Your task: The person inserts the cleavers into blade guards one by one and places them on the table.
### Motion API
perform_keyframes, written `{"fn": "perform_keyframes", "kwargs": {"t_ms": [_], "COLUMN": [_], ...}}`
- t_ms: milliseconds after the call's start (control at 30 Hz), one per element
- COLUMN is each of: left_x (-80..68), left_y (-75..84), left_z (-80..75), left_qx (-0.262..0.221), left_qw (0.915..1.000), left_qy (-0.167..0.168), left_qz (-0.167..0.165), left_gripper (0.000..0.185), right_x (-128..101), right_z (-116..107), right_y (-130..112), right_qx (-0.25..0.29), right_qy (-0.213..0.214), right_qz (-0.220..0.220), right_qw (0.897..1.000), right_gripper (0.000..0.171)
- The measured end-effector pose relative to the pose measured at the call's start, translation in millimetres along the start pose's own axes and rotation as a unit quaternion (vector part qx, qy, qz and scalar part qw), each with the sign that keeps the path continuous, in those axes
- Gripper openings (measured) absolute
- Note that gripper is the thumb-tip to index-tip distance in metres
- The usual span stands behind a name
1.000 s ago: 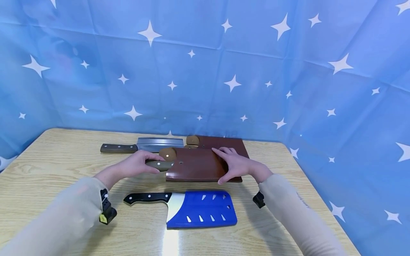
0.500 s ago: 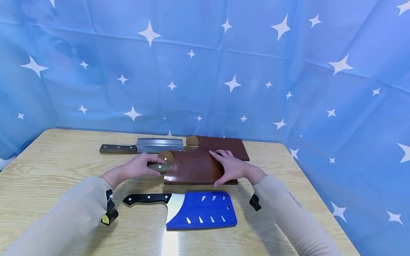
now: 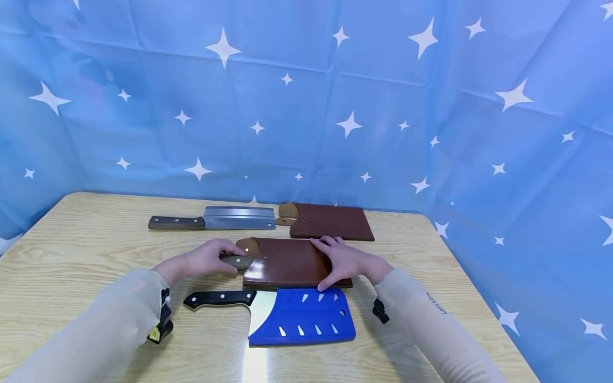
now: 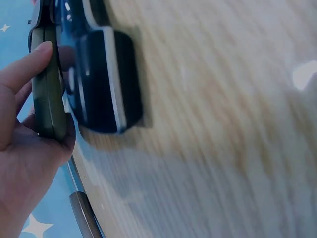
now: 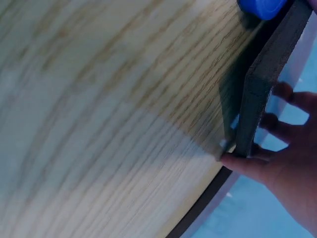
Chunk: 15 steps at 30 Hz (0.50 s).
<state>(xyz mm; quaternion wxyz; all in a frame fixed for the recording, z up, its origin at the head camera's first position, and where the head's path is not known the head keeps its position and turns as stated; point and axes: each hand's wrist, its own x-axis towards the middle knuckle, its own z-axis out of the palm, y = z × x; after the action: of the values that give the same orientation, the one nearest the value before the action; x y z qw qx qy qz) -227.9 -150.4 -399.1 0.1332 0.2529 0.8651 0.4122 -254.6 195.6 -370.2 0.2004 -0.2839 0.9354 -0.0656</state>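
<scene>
My left hand (image 3: 208, 259) grips the olive-brown handle (image 3: 238, 262) of a cleaver whose blade is hidden inside a glossy brown leather sheath (image 3: 287, 263). At the sheath's other end, my right hand (image 3: 346, 260) holds its edges between thumb and fingers. In the left wrist view, thumb and fingers wrap the greenish handle (image 4: 47, 94). The right wrist view shows the thick dark sheath edge (image 5: 260, 69) over its shadow on the table. Just in front lies a second cleaver with a black handle (image 3: 222, 298) and a blue slotted blade cover (image 3: 311, 315).
Toward the back of the wooden table (image 3: 96, 239) lies a bare cleaver (image 3: 239, 217) with a dark wooden handle. Right of it lies another brown leather sheath (image 3: 332, 221) with a tan flap. A blue star-patterned cloth (image 3: 287, 117) hangs behind the table.
Both hands have brought the leather-sheathed cleaver toward the near side, away from the back sheath and closer to the blue-covered cleaver. Their holds look the same.
</scene>
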Motion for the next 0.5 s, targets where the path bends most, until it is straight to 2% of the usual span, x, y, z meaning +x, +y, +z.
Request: {"fn": "perform_keyframes", "kwargs": {"t_ms": [300,500], "left_x": [-1.6,-10.0], "left_y": [-0.1,0.7], "left_z": [1.4,-13.7], "left_qx": [0.003,-0.006], "left_qw": [0.9999,0.9986], "left_qy": [0.007,0.034], "left_qz": [-0.012,-0.040], "left_gripper": [0.043,0.043], "right_x": [-2,-10], "right_z": [0,-9], "right_y": [-2,2], "right_qx": [-0.002,0.012], "right_qy": [-0.013,0.024], "right_qz": [0.011,-0.013], "right_qw": [1.000,1.000], "right_gripper": [0.110,0.096]}}
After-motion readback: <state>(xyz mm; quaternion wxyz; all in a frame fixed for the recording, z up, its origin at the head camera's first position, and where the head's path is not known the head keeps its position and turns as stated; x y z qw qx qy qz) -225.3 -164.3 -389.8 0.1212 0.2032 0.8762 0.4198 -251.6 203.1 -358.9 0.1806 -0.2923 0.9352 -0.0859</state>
